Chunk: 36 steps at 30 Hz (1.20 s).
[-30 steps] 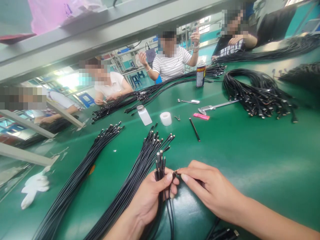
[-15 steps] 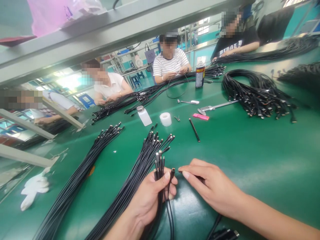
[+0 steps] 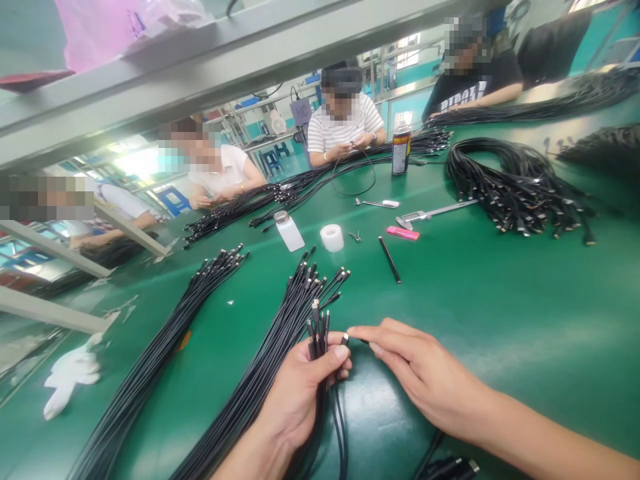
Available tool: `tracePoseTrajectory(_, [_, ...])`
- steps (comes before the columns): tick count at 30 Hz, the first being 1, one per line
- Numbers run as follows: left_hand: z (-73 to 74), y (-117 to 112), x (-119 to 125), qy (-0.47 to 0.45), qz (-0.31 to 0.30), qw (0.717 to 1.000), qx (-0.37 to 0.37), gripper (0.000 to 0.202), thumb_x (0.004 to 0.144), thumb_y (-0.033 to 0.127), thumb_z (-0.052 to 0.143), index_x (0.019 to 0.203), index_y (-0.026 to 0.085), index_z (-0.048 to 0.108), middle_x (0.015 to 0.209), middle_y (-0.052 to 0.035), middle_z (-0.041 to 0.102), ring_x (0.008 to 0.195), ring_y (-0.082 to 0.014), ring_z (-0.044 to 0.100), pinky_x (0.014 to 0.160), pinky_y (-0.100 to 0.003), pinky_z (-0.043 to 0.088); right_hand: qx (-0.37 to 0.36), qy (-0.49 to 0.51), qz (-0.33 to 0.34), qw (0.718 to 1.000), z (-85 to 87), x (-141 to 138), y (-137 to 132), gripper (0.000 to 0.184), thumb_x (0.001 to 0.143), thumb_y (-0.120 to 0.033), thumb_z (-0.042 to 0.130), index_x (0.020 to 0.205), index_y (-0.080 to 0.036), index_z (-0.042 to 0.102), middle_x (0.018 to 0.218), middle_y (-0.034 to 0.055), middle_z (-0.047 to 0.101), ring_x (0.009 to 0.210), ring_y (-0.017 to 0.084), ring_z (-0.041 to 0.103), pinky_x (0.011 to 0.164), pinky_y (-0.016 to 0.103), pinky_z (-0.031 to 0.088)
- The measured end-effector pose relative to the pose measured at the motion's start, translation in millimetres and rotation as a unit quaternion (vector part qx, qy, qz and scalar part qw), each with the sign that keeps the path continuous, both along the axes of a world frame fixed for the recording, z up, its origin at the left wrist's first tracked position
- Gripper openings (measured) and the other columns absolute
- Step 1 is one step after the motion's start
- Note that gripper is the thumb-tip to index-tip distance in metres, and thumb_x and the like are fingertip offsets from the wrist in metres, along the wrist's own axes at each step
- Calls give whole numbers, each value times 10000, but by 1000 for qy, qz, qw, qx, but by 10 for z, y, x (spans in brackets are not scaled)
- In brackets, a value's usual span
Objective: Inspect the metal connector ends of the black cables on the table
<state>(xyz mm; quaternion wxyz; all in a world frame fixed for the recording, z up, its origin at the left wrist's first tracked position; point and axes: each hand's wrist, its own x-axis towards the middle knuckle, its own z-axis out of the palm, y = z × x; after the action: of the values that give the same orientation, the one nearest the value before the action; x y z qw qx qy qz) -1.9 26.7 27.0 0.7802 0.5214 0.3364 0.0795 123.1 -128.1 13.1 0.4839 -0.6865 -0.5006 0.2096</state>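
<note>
Cables (image 3: 319,340) clenched in L hand (image 3: 300,390), R hand (image 3: 420,373) just beside, its grip unclear

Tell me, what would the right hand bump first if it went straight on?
Probably the black cable plug by the thumb of the left hand, just ahead of the right hand; depth is hard to judge.

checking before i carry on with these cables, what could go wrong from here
The left hand holds several black cables in a small bunch, so one might slip out and drop. Their lower lengths run down close to the laid-out cable bundle on the green bench, so they could possibly snag or tangle with it.
</note>
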Motion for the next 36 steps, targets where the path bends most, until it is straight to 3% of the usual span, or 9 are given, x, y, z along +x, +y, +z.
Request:
tracePoseTrajectory(4, [-9,-25,-6,-4,20,994,105,327,677,279,852,927,118,713,758,-32,667,683,-129,576,693,-238,462,-19,-11,-28,999,19,-16,-2,363,1019,-275,410,1342,-230,568,1091,74,643,1021,204,592,910,381,483])
tracePoseTrajectory(9, [-13,-61,-20,12,30,979,202,286,686,323,840,892,148,746,843,-53,717,782,-173,617,770,-269,469,-10,21,3,1000,90,-72,-16,305,1011,-249,445,1212,-252,675,898,39,624,850,171,602,784,327,495])
tracePoseTrajectory(14, [-23,-88,-38,9,28,966,257,239,713,326,822,879,169,756,902,-63,744,846,-217,660,829,-302,486,-1,42,6,999,99,-100,-22,301,1004,-236,471,1218,-243,681,896,45,619,849,166,599,781,312,489])
tracePoseTrajectory(20, [-7,-109,-63,36,15,941,336,209,742,338,798,877,183,759,886,-51,744,831,-216,662,801,-289,485,11,43,4,999,92,-98,-7,305,1001,-220,473,1216,-255,687,902,45,626,848,159,601,774,296,488])
tracePoseTrajectory(26, [55,-144,-45,40,4,931,364,169,771,328,769,868,191,757,896,-49,740,854,-228,665,824,-303,476,9,42,7,999,81,-101,-15,323,1004,-222,469,1255,-272,665,901,41,620,853,156,596,784,298,491])
tracePoseTrajectory(36, [24,-154,-70,32,9,916,399,141,779,316,764,867,205,760,898,-45,734,862,-232,657,827,-303,469,4,38,8,999,90,-101,-12,321,1005,-223,466,1248,-266,671,871,41,609,840,167,591,771,318,493])
